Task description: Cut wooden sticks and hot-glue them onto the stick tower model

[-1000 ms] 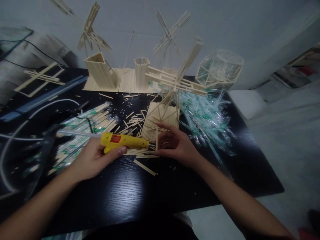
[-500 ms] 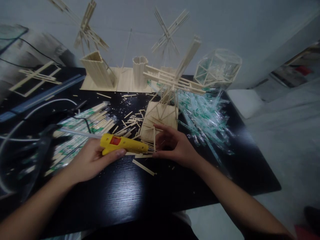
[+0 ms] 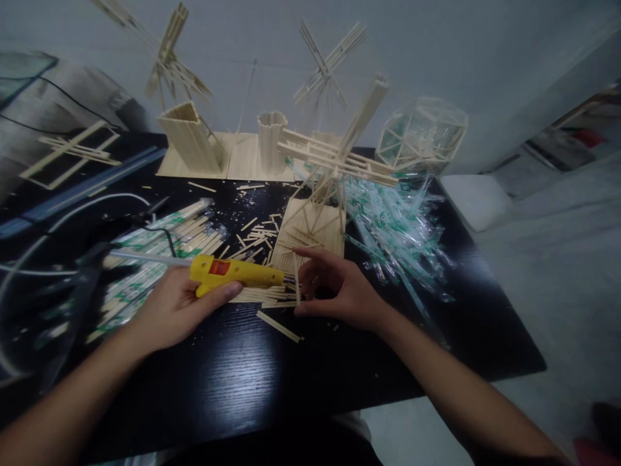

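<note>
My left hand (image 3: 177,304) is wrapped round a yellow hot glue gun (image 3: 242,273), with a pale glue stick (image 3: 150,257) jutting from its rear. The gun's nozzle points right, close beside a short wooden stick (image 3: 297,278). My right hand (image 3: 339,288) pinches that stick upright between thumb and fingertips. Just beyond it stands a windmill model (image 3: 334,162) of thin sticks on a slatted base (image 3: 317,217). Whether the nozzle touches the stick I cannot tell. Cut stick pieces (image 3: 262,233) lie scattered past the gun.
Wrapped chopsticks (image 3: 130,278) and a white cable (image 3: 29,259) lie at left. Crumpled plastic wrappers (image 3: 398,220) cover the table's right side. At the back stand a triangular stick tower (image 3: 191,139), a round stick tower (image 3: 272,142) and a plastic-covered stick frame (image 3: 422,133).
The glue gun has shifted slightly left and up, its nozzle now higher along the stick. My right hand has dropped a little with the stick still pinched.
</note>
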`<control>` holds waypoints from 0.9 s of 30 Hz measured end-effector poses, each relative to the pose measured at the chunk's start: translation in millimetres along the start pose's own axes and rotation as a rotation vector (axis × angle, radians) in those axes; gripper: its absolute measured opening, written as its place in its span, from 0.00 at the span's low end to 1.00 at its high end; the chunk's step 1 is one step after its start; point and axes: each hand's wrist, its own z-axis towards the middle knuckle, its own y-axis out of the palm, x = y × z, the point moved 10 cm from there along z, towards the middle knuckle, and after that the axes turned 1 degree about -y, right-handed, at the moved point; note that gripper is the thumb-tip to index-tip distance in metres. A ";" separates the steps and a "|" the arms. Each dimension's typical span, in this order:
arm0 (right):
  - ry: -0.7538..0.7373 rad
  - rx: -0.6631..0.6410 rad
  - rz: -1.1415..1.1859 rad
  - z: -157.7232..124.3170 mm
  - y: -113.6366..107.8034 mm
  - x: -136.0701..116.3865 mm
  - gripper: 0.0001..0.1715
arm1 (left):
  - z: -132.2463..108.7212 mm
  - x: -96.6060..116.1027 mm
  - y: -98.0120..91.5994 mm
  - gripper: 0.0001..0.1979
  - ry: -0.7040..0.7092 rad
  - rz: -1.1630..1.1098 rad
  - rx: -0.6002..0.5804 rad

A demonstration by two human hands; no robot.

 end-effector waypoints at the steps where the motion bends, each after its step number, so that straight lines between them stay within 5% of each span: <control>1: -0.005 -0.005 -0.005 0.0 0.5 -0.5 0.47 | 0.5 1.1 -0.8 0.12 0.005 -0.004 0.007; 13: -0.002 -0.044 -0.037 -0.6 4.3 0.8 0.49 | 0.1 -3.1 -5.7 0.14 0.044 0.010 0.043; 27: -0.015 -0.073 -0.050 -2.7 6.6 0.1 0.49 | 2.0 -18.0 -12.7 0.13 -0.065 -0.017 0.107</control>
